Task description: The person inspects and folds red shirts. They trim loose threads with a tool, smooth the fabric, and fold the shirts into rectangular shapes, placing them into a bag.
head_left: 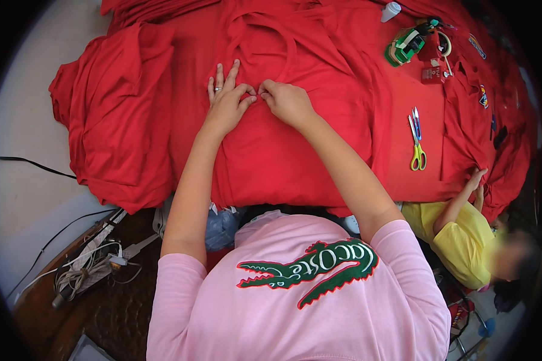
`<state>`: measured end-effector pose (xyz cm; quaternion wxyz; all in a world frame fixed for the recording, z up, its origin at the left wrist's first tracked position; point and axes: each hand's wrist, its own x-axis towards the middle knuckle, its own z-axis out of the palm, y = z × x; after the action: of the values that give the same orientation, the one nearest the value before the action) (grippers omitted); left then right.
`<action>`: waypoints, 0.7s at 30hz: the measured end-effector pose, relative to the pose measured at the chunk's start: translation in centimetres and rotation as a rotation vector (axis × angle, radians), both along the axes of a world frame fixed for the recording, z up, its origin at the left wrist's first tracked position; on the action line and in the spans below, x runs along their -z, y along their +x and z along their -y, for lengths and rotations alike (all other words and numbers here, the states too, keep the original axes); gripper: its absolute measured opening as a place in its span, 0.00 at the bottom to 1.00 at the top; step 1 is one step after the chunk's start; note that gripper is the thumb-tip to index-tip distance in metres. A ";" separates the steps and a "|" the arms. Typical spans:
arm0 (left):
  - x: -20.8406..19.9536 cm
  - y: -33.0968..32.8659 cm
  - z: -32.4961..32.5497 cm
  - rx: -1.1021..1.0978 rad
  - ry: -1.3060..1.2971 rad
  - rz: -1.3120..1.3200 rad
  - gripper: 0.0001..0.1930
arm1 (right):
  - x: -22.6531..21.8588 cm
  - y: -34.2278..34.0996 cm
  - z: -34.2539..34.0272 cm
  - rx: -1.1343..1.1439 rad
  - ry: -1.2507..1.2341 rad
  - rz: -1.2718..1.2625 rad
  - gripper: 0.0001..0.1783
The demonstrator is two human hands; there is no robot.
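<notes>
Both hands meet on the red shirt (283, 144): left hand (227, 103) in a pinching grip with spare fingers splayed, right hand (287, 102) closed on a fold. Scissors (417, 139) lie right of the shirt. Seemingly positioning a spot; next calls for holding it flat.

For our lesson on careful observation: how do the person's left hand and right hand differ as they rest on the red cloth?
The left hand wears a ring and has two fingers stretched out flat; the right hand is bare and curled into a loose fist. The left hand's thumb and forefinger pinch the red cloth; the right hand's fingertips are tucked under, so its grip is hidden. Both press on the cloth, meeting at one spot.
</notes>
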<state>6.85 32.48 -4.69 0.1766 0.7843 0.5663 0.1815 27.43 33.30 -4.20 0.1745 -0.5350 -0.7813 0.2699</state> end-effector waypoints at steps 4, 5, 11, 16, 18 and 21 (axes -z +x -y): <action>0.8 0.4 0.1 -0.029 0.006 0.128 0.06 | 0.6 0.3 0.5 0.042 0.036 -0.089 0.08; 1.0 0.6 0.1 -0.047 -0.017 0.119 0.06 | 0.7 0.3 0.7 0.041 0.053 -0.095 0.08; 1.3 1.3 -0.6 -0.101 -0.107 0.040 0.05 | 2.3 0.3 1.8 0.003 0.290 -0.100 0.07; 1.2 1.9 -1.0 -0.095 -0.130 0.027 0.07 | 2.0 0.4 2.0 0.035 0.326 -0.144 0.07; 1.6 1.1 -1.0 -0.082 -0.114 0.014 0.08 | 1.3 0.7 1.7 0.077 0.234 -0.160 0.08; 1.4 -0.3 -1.2 -0.026 -0.133 0.059 0.12 | 1.2 5.2 0.4 0.285 0.226 -0.192 0.11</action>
<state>6.57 33.72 -6.08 0.2428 0.7578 0.5817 0.1688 32.59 32.91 -5.39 0.3434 -0.5892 -0.7027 0.2028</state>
